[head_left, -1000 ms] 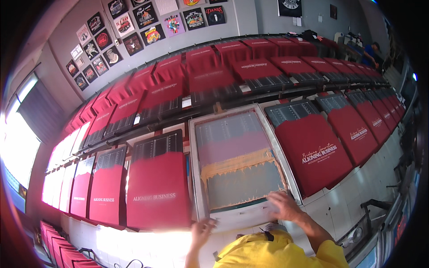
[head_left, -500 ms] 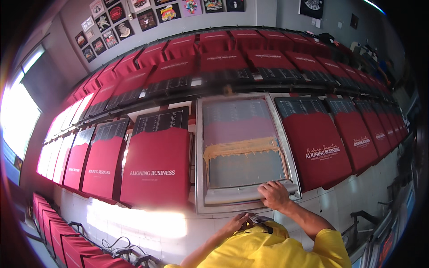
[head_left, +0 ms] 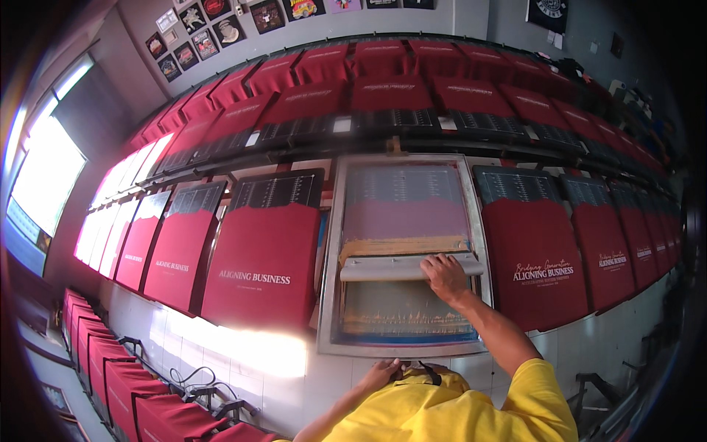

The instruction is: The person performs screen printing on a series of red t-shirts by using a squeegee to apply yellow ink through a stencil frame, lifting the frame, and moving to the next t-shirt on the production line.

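A screen-printing frame (head_left: 330,295) with pale metal edges lies over a red shirt on its board in front of me. Across its mesh stretches a long grey squeegee (head_left: 379,267), which my right hand (head_left: 445,276) grips right of its middle. Tan ink (head_left: 412,245) is smeared in a band beyond the squeegee, with thin streaks on the mesh nearer me. My left hand (head_left: 381,373) is at my waist, just off the frame's near edge. Its fingers are curled together, and what they hold, if anything, is hidden.
Red shirts on black boards flank the frame: one left (head_left: 254,258) and one right (head_left: 534,258), both with white print. More rows stand beyond a dark rail (head_left: 294,149). Draped red shirts (head_left: 121,383) and cables (head_left: 195,383) are at lower left.
My right hand has pushed the squeegee away from me, from the frame's near end to about its middle. Streaked mesh and a blue strip now show behind it. My left hand stays near my waist.
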A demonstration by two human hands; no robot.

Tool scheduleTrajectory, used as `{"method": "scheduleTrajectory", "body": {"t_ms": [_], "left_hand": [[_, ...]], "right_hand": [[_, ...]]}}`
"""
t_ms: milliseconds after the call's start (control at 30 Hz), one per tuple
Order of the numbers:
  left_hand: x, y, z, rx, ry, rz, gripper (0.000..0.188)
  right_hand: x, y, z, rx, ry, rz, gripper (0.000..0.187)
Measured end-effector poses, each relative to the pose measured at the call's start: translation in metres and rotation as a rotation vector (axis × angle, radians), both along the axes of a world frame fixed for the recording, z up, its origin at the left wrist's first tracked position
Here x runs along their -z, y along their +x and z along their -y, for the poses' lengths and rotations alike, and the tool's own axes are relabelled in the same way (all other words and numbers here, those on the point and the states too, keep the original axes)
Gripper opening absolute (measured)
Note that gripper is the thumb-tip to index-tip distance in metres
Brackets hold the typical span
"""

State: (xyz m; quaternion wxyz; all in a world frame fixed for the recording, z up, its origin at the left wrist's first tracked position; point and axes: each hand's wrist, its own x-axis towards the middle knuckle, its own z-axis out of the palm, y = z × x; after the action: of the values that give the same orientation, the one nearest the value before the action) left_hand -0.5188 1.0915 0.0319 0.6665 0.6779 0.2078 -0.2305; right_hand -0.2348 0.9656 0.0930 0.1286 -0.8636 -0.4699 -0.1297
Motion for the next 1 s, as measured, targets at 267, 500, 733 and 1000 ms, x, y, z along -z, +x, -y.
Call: {"method": "scheduleTrajectory", "body": {"t_ms": [267,500,733,1000], "left_hand": [[-0.022,0.001,0.011,-0.179,-0.183,-0.101,0.035],[-0.034,0.003,0.007,-0.171,-0.252,-0.15,0.035],[-0.033,0.002,0.002,-0.156,-0.269,-0.185,0.033],[-0.034,0.007,-0.002,-0.094,-0.317,-0.11,0.034]], "right_hand": [[0.006,-0.003,-0.003,-0.031,0.027,0.01,0.013],[-0.005,0.016,-0.006,-0.016,0.138,0.091,0.014],[0.012,0.01,-0.008,0.039,0.014,-0.024,0.034],[-0.048,0.099,-0.023,0.146,-0.206,-0.906,0.038]]}}
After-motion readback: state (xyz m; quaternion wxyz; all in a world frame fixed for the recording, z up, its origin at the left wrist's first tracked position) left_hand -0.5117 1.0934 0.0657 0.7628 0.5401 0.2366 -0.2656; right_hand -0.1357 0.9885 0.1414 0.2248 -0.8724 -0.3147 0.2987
